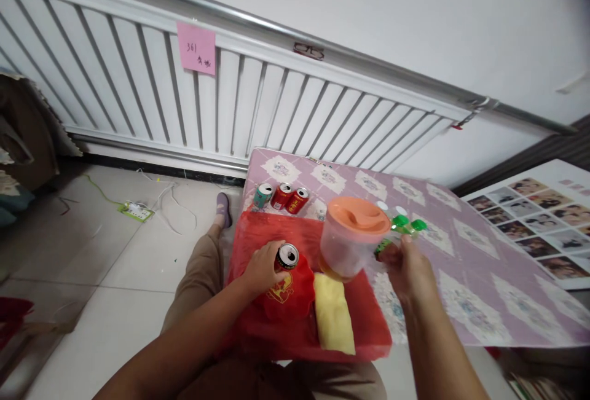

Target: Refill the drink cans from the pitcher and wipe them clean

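Observation:
My left hand (pixel 263 269) is wrapped round a dark drink can (pixel 288 256), upright over a red scalloped tray (pixel 299 301) with a gold print. My right hand (pixel 412 268) is beside several bottles with green caps (pixel 400 222); its fingers are curled and partly hidden, and I cannot tell whether they grip one. A small green-patterned thing (pixel 382 247) shows by its fingertips. Between my hands stands a clear plastic jug (pixel 343 252) with an orange lid (pixel 358 215) and some amber at its base. A folded yellow cloth (pixel 334 314) lies in front of the jug.
A green can (pixel 263 196) and two red cans (pixel 289 198) stand behind the red covering (pixel 258 234) on the patterned tablecloth (pixel 461 252). A white radiator (pixel 258 105) with a pink note (pixel 196 48) runs along the wall. A photo sheet (pixel 539 222) lies at right.

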Tool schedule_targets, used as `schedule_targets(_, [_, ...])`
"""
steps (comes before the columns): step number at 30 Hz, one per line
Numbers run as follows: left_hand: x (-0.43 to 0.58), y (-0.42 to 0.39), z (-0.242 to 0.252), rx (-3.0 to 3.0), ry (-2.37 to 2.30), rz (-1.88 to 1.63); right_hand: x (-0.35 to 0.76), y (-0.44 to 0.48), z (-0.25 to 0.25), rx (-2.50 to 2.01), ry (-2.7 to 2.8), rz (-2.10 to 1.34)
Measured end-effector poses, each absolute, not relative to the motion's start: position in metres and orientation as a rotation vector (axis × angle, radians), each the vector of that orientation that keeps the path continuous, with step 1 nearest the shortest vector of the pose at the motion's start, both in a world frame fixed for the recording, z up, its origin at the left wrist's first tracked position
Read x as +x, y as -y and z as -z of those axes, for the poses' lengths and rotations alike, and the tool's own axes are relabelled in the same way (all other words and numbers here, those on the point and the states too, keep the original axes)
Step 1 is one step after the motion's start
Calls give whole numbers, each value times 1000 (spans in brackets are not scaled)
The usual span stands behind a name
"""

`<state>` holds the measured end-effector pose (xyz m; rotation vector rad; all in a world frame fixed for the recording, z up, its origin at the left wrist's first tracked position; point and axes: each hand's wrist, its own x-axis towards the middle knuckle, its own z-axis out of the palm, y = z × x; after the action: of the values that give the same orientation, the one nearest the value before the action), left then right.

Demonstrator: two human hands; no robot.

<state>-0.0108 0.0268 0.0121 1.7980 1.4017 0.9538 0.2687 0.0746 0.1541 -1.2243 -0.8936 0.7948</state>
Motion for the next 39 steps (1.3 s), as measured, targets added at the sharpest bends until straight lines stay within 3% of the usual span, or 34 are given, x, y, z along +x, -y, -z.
schedule_targets(12, [-9,-27,-6,1795,-1400,-1014,226,-104,-72,-1196,750,-684])
schedule_targets(25, [-9,-26,-9,1774,-1403,-994,258,-31,-42,-1530,938,-723])
schedule_targets(32, [-9,-29,0,1799,-1407,-1002,252,36,-7,-1920,1665,-322])
schedule_targets(39, [-8,-28,11,1788,-1428,-1035,238,59,14,-2105,1793,-351])
